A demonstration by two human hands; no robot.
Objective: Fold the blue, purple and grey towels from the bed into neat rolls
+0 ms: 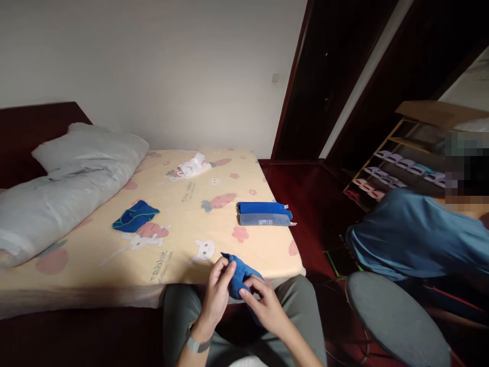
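A soft blue cloth [240, 274] is bunched between my two hands, just over my lap at the bed's near edge. My left hand [220, 285] pinches its upper left part between thumb and fingers. Lower down on the right, my right hand [263, 302] grips the same cloth, part of which hangs below the fingers. Beyond them lie a blue folded cloth [262, 208] and a grey folded one [263, 219] lettered "HAPPY LIFE", side by side. Farther left, a crumpled dark blue cloth [136, 216] with green edging rests on the bed.
The bed [183, 244] has a yellow rabbit-print sheet. A white crumpled plastic bag [193, 165] lies near the wall, and a grey quilt [76, 188] at left. To the right are a round stool [397, 318], a person in a blue shirt [412, 234] and a slipper rack [397, 168].
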